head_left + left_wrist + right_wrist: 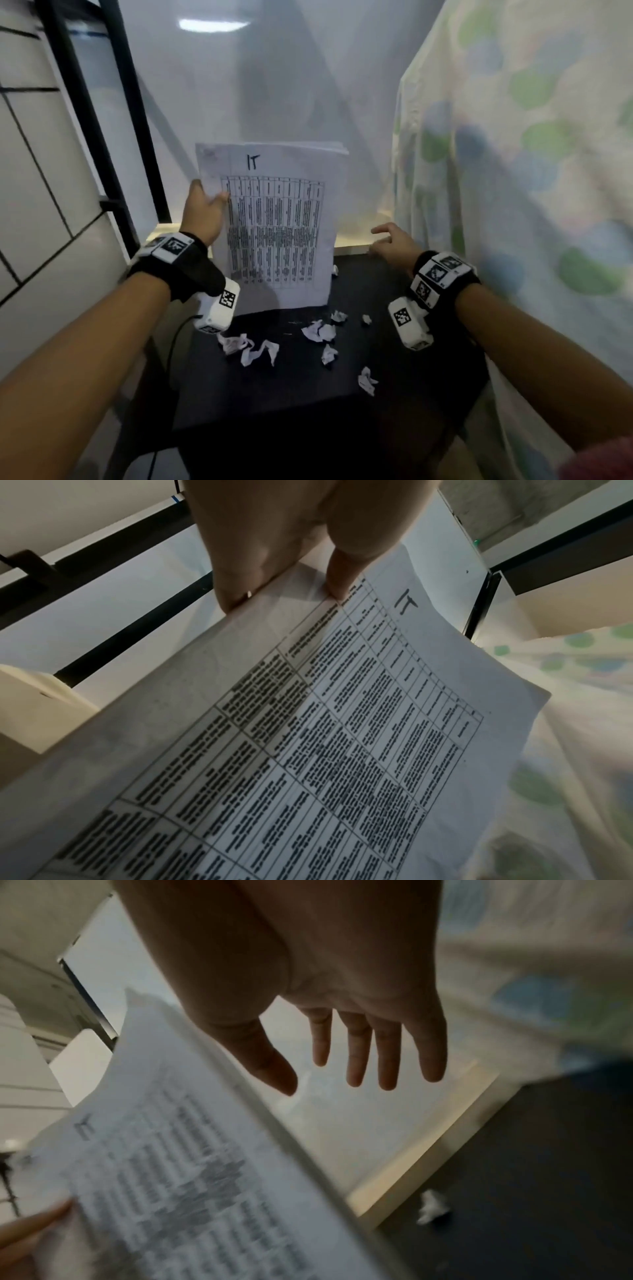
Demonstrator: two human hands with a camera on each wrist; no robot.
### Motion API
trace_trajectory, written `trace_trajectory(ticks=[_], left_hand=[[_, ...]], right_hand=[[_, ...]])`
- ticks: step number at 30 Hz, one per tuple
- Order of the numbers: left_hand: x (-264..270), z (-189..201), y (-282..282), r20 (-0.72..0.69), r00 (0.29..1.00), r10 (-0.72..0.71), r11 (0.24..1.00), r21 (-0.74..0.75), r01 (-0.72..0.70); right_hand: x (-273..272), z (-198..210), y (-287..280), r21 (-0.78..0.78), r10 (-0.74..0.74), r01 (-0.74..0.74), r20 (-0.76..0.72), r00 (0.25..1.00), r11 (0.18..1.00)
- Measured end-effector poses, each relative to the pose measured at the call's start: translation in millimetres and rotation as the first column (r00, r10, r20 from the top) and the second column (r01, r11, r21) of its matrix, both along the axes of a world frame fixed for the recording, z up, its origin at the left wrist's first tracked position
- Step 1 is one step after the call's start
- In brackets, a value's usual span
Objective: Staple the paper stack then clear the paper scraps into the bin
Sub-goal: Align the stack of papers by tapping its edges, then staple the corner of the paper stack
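Observation:
A paper stack (277, 222) printed with a table and a handwritten mark stands nearly upright, its lower edge at the black table (308, 383). My left hand (205, 209) pinches its left edge, thumb on the front sheet; the left wrist view shows the paper stack (342, 723) held between thumb and fingers (236, 588). My right hand (390, 243) hovers to the right of the stack, empty; in the right wrist view its fingers (356, 1047) are straight and spread, with the paper stack (178, 1164) beside them. Several crumpled paper scraps (253, 347) lie on the table. No stapler or bin is visible.
A hanging cloth with green and blue dots (531, 171) closes the right side. A black metal frame (133, 113) and white tiled wall (41, 171) stand left. A pale ledge (356, 236) runs behind the table. A black cable (171, 346) hangs at the table's left edge.

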State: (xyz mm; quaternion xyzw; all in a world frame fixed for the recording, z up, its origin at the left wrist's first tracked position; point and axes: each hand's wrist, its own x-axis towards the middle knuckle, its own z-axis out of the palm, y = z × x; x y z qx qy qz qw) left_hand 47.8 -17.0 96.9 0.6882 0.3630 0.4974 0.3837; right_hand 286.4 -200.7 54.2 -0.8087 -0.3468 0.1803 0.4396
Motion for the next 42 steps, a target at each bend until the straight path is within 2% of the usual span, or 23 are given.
trace_trajectory(ticks=[3,6,8,12,17,20,22,25,27,29,30,32,34,36,38,39,40,42], left_hand=[[1,-3,8,0.005,1.000,-0.001,1.000,0.014,0.001],[3,-7,12,0.017,1.000,0.000,1.000,0.018,-0.001],[4,-8,13,0.020,1.000,0.005,1.000,0.025,-0.006],[4,-8,14,0.002,1.000,0.012,1.000,0.027,-0.012],[1,-4,6,0.031,0.999,-0.032,0.999,-0.025,0.033],[-1,1,-1,0.035,0.998,-0.049,0.998,-0.036,0.050],[-3,4,-6,0.033,0.997,-0.069,0.997,-0.025,0.070],[-8,8,-9,0.031,0.995,-0.098,0.995,-0.018,0.098],[-10,9,-10,0.027,0.994,-0.107,0.994,-0.026,0.108],[-11,10,-10,0.018,0.994,-0.108,0.993,-0.037,0.109],[-12,10,-10,0.012,0.994,-0.106,0.994,-0.039,0.106],[-13,12,-10,0.003,0.994,-0.110,0.993,-0.047,0.110],[-14,12,-10,-0.010,0.993,-0.117,0.992,-0.047,0.116],[-14,11,-9,-0.021,0.993,-0.120,0.992,-0.045,0.119],[-15,12,-9,-0.020,0.993,-0.113,0.993,-0.029,0.113],[-15,13,-9,-0.015,0.994,-0.111,0.994,-0.020,0.110],[-15,13,-10,-0.020,0.994,-0.104,0.995,-0.015,0.103],[-16,14,-12,-0.032,0.994,-0.105,0.994,-0.008,0.105]], right_hand=[[34,-12,-46,-0.252,-0.043,0.086,0.173,0.984,0.964],[55,-31,-82,-0.508,-0.025,0.173,0.284,0.958,0.844],[63,-46,-96,-0.613,0.003,0.188,0.297,0.955,0.768],[66,-75,-111,-0.697,0.048,0.166,0.277,0.960,0.698],[65,-94,-110,-0.690,0.032,0.211,0.321,0.947,0.693],[60,-86,-97,-0.610,-0.015,0.246,0.357,0.934,0.754],[53,-65,-83,-0.478,-0.107,0.268,0.337,0.935,0.837],[30,-9,-55,-0.135,-0.172,0.217,0.284,0.943,0.967],[3,38,-40,0.079,-0.144,0.128,0.254,0.956,0.989],[-29,83,-32,0.304,-0.074,0.028,0.138,0.988,0.952],[-45,102,-29,0.420,-0.020,-0.014,0.076,0.997,0.907],[-76,133,-27,0.630,0.098,-0.074,-0.004,0.995,0.773],[-106,153,-29,0.772,0.295,-0.135,-0.070,0.953,0.622],[-133,162,-29,0.805,0.529,-0.260,-0.077,0.845,0.533],[-155,160,-24,0.739,0.678,-0.430,-0.050,0.734,0.519],[-165,157,-19,0.674,0.713,-0.513,-0.028,0.701,0.531],[-172,152,-12,0.599,0.723,-0.576,-0.006,0.691,0.556],[-180,142,5,0.458,0.686,-0.614,0.013,0.728,0.642]])
